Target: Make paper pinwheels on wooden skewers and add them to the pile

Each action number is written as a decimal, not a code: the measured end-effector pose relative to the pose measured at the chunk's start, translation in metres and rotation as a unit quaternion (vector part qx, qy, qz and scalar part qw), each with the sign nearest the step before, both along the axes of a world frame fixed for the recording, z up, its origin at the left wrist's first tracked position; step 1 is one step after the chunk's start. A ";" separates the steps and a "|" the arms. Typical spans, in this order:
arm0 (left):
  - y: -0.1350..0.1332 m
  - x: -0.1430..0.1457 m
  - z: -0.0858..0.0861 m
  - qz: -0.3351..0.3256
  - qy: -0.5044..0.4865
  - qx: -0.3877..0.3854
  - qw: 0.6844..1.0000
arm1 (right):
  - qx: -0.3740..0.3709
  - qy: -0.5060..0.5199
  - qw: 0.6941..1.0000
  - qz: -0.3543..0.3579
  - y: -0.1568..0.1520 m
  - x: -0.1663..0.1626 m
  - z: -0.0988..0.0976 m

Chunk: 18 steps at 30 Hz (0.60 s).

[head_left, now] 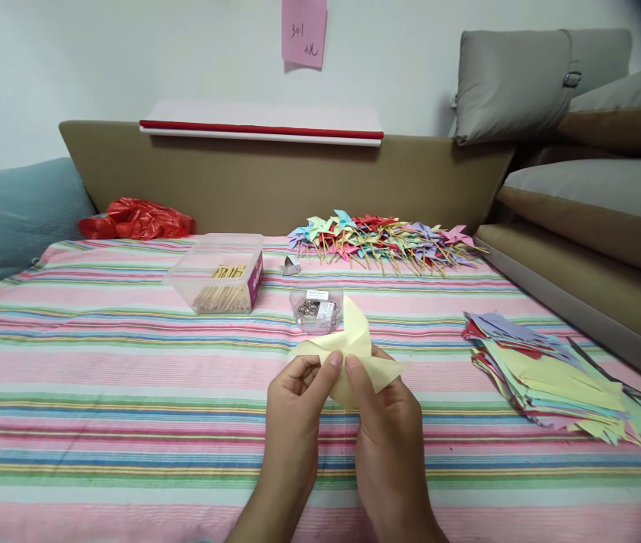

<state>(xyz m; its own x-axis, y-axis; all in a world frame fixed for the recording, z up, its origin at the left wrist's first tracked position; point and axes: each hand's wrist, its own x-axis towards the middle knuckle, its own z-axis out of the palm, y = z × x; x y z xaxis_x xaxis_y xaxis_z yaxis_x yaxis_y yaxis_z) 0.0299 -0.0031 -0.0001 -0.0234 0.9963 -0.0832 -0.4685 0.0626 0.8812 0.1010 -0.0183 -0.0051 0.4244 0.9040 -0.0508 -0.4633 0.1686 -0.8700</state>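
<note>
Pale-yellow paper pinwheel [357, 336] was pinched close to its centre by both the left hand [293, 400] and the right hand [391, 415]; it was held above the striped cloth [128, 369], near a clear plastic container [316, 311].

Both bare forearms come up from the bottom edge, angling in toward each other! Left hand [292, 396] just below centre, right hand [397, 415] close beside it, and both are pinching. Here are the thumbs, left thumb [325, 377] and right thumb [359, 377], tips near each other, pointing up the frame. Left fingers [299, 368] curl in, the right ones tucked mostly behind.
</note>
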 end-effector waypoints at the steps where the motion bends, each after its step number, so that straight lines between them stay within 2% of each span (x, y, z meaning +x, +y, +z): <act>1: 0.000 0.000 0.001 0.003 0.008 -0.002 1.000 | -0.002 -0.001 1.000 0.002 0.000 0.000 0.000; 7: 0.001 -0.001 0.004 0.028 0.053 -0.014 0.998 | -0.012 -0.016 1.000 0.009 0.000 0.003 0.000; 18: 0.005 -0.007 -0.001 -0.001 0.106 0.008 0.994 | -0.014 -0.009 1.000 0.024 0.002 0.007 -0.005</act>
